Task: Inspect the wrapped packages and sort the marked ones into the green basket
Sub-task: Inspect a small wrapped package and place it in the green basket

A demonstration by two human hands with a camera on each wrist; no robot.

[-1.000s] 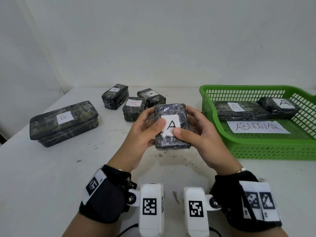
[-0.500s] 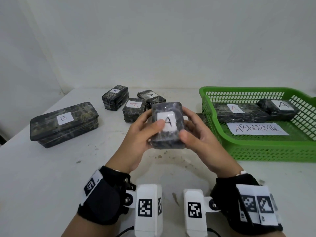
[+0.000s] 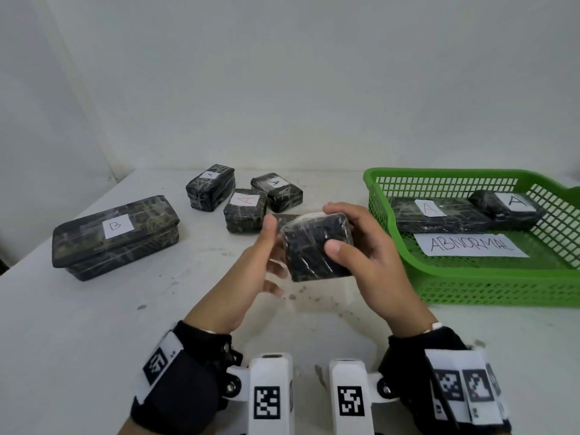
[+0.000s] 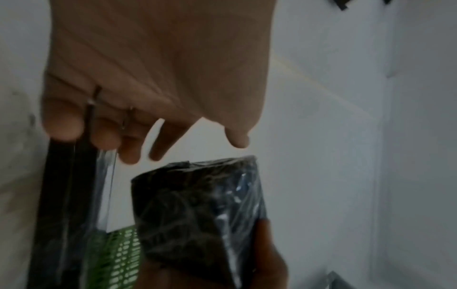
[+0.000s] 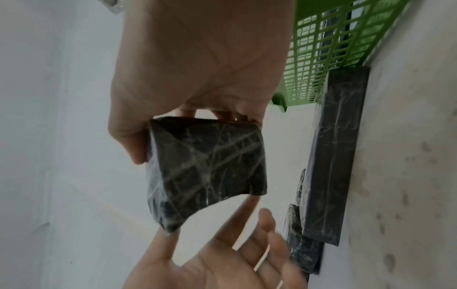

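Note:
A small dark wrapped package (image 3: 314, 249) is held up over the table in front of me, its plain dark face toward me and its white label turned up and away. My right hand (image 3: 340, 229) grips it, thumb on the near face and fingers over the top edge. My left hand (image 3: 271, 252) is just left of it with fingers straight, not gripping. The right wrist view shows the package (image 5: 207, 168) with the left hand (image 5: 222, 264) spread below it. The green basket (image 3: 470, 290) stands to the right, holding two packages labelled A (image 3: 439, 215) (image 3: 508, 208).
A paper reading ABNORMAL (image 3: 470, 244) lies in the basket. A long package marked B (image 3: 116, 233) sits at the left. Three small packages marked A (image 3: 210, 186) (image 3: 246, 210) (image 3: 277, 191) stand at the back centre. A flat dark package (image 5: 333, 156) lies beside the basket.
The package has been tipped so its A label no longer faces me. My left hand has let go of it and opened; the right hand keeps hold.

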